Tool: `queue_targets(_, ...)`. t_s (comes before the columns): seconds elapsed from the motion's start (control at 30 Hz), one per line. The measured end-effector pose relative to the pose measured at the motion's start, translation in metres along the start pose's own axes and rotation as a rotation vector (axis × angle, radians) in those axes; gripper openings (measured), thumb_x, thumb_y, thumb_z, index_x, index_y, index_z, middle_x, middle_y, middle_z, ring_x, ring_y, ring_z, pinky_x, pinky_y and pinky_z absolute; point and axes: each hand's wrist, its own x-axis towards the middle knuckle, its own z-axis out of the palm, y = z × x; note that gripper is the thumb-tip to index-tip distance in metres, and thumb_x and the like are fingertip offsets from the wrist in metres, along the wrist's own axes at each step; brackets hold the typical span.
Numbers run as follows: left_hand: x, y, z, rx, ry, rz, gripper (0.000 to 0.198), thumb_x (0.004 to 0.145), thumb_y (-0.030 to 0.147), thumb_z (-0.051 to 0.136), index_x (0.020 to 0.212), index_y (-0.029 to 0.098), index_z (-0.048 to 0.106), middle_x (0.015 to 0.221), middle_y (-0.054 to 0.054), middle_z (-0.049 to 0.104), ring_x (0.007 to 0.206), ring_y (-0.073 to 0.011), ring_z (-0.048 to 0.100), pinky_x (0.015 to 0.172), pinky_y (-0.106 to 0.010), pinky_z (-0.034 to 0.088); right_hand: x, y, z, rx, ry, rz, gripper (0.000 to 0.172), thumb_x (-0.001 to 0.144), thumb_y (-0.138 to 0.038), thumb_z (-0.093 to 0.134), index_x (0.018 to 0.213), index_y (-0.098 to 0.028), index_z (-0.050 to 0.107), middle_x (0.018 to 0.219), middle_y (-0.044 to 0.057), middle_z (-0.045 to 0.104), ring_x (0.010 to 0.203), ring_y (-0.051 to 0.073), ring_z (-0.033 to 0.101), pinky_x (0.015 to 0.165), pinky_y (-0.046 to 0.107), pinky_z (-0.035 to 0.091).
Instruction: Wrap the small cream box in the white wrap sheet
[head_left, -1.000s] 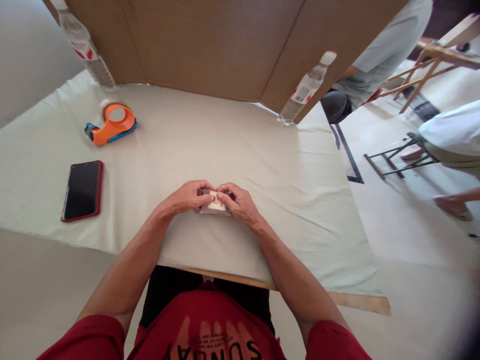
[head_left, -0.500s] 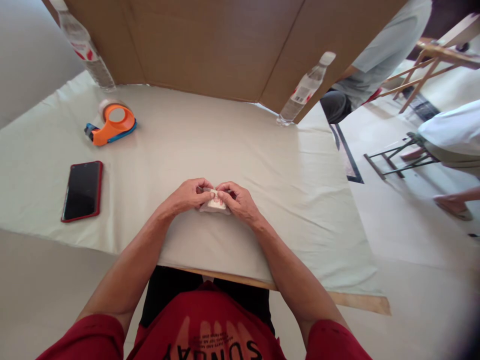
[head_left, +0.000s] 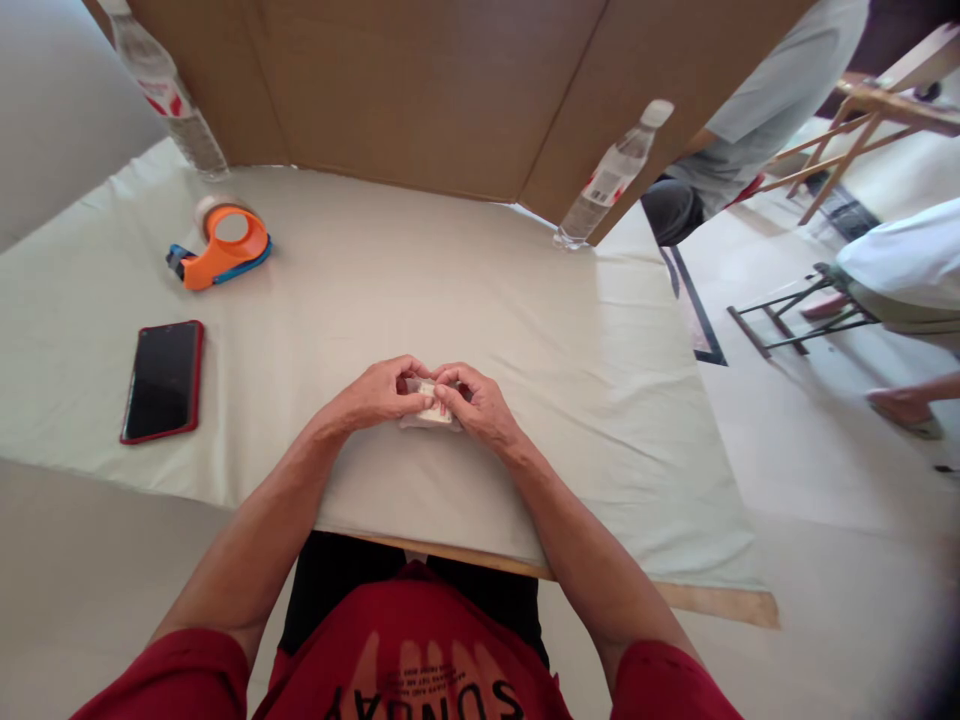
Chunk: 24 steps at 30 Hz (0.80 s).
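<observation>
Between my hands, close to the near edge of the cloth-covered table (head_left: 465, 290), is a small pale packet (head_left: 433, 413) with reddish print and what looks like a clear wrapper. My left hand (head_left: 381, 390) grips its left side, thumb lying across the top. On the right side my right hand (head_left: 478, 402) holds it with thumb and bent fingers. The fingertips of both hands nearly meet over the packet and hide its far part. Exactly what it contains cannot be made out.
An orange tape dispenser (head_left: 225, 247) and a red-cased phone (head_left: 163, 382) lie to the left. A cardboard panel (head_left: 420, 95) stands at the back, with a left bottle (head_left: 169, 100) and a right bottle (head_left: 611, 180) against it. Two people sit beyond the table's right side.
My left thumb has slid slightly right and down over the packet, showing more of the wrapper at its left. My right hand has barely moved.
</observation>
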Motion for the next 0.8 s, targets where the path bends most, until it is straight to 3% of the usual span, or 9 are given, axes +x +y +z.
queue_targets(0.2, 0.0004, -0.0019, -0.0017, 0.011, -0.013, -0.002, 0.041, 0.075, 0.039, 0.068, 0.109, 0.017, 0.064, 0.068, 0.004, 0.054, 0.062, -0.0127, 0.049, 0.057, -0.024, 0.037, -0.0002, -0.0014, 0.0017, -0.032, 0.016, -0.050, 0.011, 0.085, -0.030, 0.059, 0.081, -0.021, 0.063, 0.100, 0.006, 0.069, 0.084, 0.016, 0.062, 0.073, 0.029, 0.048)
queue_targets(0.47, 0.0008, -0.0061, -0.0011, 0.047, -0.029, 0.056, 0.044, 0.077, 0.042, 0.067, 0.115, 0.019, 0.061, 0.089, -0.002, 0.067, 0.072, -0.0153, 0.060, 0.062, -0.026, 0.045, -0.0013, -0.0037, 0.0014, -0.080, 0.040, -0.174, 0.008, 0.085, -0.025, 0.059, 0.079, -0.023, 0.065, 0.102, 0.007, 0.070, 0.096, 0.020, 0.065, 0.083, 0.035, 0.051)
queue_targets(0.6, 0.0012, -0.0072, 0.0006, -0.003, 0.026, 0.086, 0.058, 0.072, 0.040, 0.072, 0.124, 0.020, 0.056, 0.110, -0.008, 0.065, 0.081, -0.0158, 0.064, 0.071, -0.029, 0.052, -0.0020, -0.0049, -0.0032, -0.081, 0.082, -0.191, 0.004, 0.082, -0.026, 0.062, 0.084, -0.023, 0.065, 0.107, 0.008, 0.071, 0.099, 0.021, 0.064, 0.081, 0.035, 0.051)
queue_targets(0.8, 0.0002, -0.0049, 0.0001, -0.004, 0.031, 0.083, 0.058, 0.073, 0.036, 0.072, 0.126, 0.020, 0.054, 0.114, -0.008, 0.063, 0.078, -0.0132, 0.061, 0.072, -0.028, 0.051, -0.0003, -0.0018, -0.0068, -0.054, 0.024, -0.136, 0.010, 0.083, -0.031, 0.065, 0.089, -0.023, 0.067, 0.104, 0.007, 0.071, 0.093, 0.019, 0.065, 0.074, 0.031, 0.050)
